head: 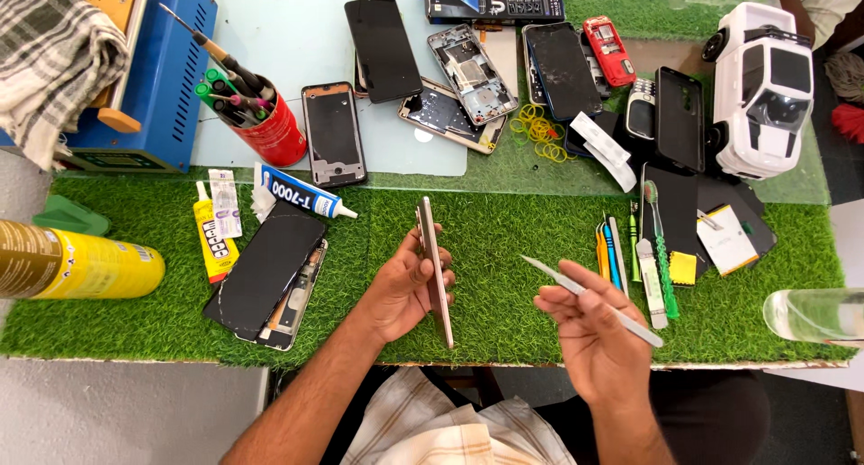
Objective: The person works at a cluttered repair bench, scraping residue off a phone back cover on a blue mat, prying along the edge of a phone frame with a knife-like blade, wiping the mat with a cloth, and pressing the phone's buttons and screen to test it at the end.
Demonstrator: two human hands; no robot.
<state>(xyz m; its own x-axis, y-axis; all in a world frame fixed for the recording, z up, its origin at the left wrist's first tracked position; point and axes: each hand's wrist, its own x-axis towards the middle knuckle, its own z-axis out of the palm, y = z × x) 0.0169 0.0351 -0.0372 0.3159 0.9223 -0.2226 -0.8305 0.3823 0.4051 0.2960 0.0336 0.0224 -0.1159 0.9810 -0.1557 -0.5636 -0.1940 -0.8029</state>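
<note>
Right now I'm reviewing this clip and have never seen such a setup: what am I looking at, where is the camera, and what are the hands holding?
There is no machine here: a person works with two bare hands. The single picture comes from a camera on the person's head, looking down at a bench covered in green artificial turf. The left hand holds a phone edge-up. The right hand has its grip on a thin metal tool. Around them lie a cracked dark screen, glue tubes, a red cup of tools, loose phone parts, small hand tools and a white toy car.
</note>
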